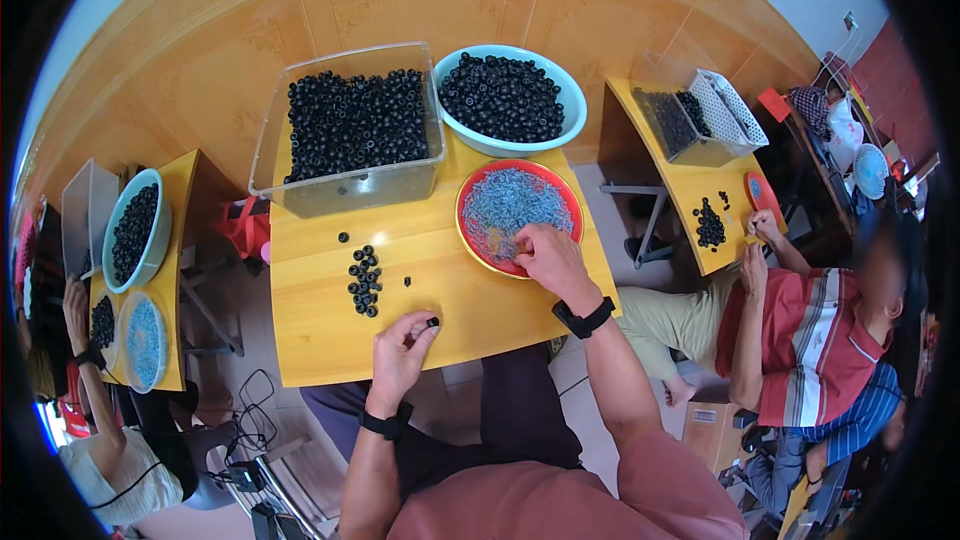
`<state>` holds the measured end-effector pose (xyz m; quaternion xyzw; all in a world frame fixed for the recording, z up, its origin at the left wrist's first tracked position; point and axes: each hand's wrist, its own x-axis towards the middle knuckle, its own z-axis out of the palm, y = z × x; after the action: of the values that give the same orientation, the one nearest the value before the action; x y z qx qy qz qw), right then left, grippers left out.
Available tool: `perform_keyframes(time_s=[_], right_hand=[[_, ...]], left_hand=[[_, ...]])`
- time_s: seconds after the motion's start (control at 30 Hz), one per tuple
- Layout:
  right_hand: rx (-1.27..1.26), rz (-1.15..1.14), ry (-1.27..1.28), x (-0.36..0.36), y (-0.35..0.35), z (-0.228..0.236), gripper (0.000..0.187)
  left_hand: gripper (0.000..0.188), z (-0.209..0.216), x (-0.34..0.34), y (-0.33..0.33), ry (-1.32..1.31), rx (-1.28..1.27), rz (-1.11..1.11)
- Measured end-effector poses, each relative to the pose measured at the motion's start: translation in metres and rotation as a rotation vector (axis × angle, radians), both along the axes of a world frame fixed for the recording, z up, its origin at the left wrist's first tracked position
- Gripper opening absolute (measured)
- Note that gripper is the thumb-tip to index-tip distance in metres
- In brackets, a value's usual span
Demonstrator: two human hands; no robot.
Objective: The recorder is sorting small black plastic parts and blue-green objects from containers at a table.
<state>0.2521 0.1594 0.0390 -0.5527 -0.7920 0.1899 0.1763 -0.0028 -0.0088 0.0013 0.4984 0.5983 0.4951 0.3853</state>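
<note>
My left hand (401,360) is closed near the table's front edge, pinching a small black ring-shaped part (433,322) between thumb and fingertip. Over a round red tray (577,212) on the right, my right hand (548,258) reaches down with its fingers together among small blue-grey pieces (520,198); what its fingertips hold is hidden. Left of centre lies a loose cluster of black round parts (364,280). One black part (343,237) sits just above the cluster, and a smaller black piece (407,281) lies to its right.
A clear plastic box (365,192) and a light-blue basin (577,120), both full of black parts, stand at the table's (310,340) back edge. People work at side tables left and right. Black cables (262,410) lie on the floor at left.
</note>
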Motion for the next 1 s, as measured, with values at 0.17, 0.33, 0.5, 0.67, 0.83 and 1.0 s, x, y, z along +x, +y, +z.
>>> perform_keyframes(time_s=[0.17, 0.33, 0.5, 0.67, 0.83, 1.0], right_hand=[[0.015, 0.061, 0.1, 0.008, 0.0, -0.003, 0.015], [-0.005, 0.075, 0.083, 0.006, -0.004, 0.002, 0.011], [-0.021, 0.091, 0.04, 0.006, -0.004, 0.003, 0.012], [0.057, 0.078, 0.099, 0.006, -0.004, -0.004, 0.009], [0.081, 0.013, 0.367, 0.008, -0.016, 0.007, 0.009], [-0.133, 0.061, 0.593, -0.02, -0.058, 0.015, 0.017]], left_hand=[[0.019, 0.001, 0.0, 0.0, 0.03, 0.03, -0.01], [0.018, -0.005, -0.001, 0.001, 0.049, 0.054, -0.011], [0.019, 0.001, -0.002, 0.0, 0.07, 0.041, -0.021], [0.018, -0.005, -0.001, 0.0, 0.054, 0.05, 0.008], [0.018, -0.002, -0.001, 0.002, 0.08, 0.028, -0.017], [0.018, -0.004, -0.002, -0.001, 0.022, 0.052, 0.001]])
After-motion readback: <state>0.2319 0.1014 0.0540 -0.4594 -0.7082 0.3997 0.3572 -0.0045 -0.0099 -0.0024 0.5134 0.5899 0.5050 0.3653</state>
